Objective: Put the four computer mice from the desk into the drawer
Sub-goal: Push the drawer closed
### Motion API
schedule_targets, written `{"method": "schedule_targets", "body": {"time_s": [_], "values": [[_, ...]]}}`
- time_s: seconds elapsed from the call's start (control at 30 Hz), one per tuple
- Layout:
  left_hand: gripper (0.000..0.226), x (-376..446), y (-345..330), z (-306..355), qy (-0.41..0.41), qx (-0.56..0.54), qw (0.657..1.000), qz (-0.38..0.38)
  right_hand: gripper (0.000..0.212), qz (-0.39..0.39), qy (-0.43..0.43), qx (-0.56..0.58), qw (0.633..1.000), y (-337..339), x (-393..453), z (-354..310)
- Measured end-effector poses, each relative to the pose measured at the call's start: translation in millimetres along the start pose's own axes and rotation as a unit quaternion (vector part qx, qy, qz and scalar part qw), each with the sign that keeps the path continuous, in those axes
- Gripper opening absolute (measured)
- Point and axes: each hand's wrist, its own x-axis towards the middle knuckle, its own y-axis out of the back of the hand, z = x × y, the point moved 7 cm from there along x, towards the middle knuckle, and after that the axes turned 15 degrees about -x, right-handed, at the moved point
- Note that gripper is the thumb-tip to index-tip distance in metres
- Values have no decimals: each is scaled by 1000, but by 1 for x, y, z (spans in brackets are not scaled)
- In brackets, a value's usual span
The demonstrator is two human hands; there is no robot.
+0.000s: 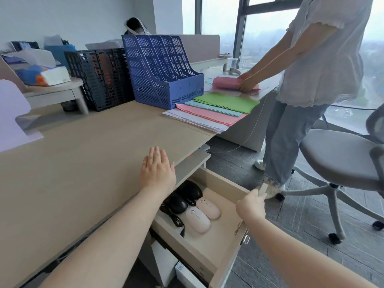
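Observation:
The drawer (220, 179) under the desk's right edge stands pulled out. Inside lie two black wired mice (190, 191) (177, 203) with a coiled black cable, and two pale pink mice (208, 207) (198, 220) side by side. My left hand (156, 170) rests flat on the wooden desk (83, 163) near its edge, fingers together and extended, holding nothing. My right hand (251, 205) is closed on the top edge of the drawer front.
A blue file rack (162, 69) and black racks (101, 77) stand at the desk's back. Coloured paper sheets (218, 109) lie at the far right. Another person (311, 80) stands there handling pink paper. A grey office chair (342, 159) sits right of the drawer.

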Motion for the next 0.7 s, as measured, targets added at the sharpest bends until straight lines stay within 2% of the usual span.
{"method": "schedule_targets", "body": {"time_s": [0.13,0.27,0.37,0.5,0.63,0.7], "values": [[56,18,-6,-25,46,-34,997,-44,59,-19,21,-5,1000,-16,6,-37],[57,30,-12,-34,42,-30,995,-85,59,-20,47,9,999,-29,12,-68],[58,39,-16,-34,36,-31,993,-106,66,-21,42,64,997,-35,17,-86],[60,47,-20,-33,18,-33,992,-122,40,-42,11,98,994,-46,13,-102],[60,50,-21,-33,4,-38,991,-125,42,-79,21,165,983,-70,-4,-116],[60,52,-22,-33,0,-40,991,-126,35,-103,21,197,975,-84,-12,-123]]}}
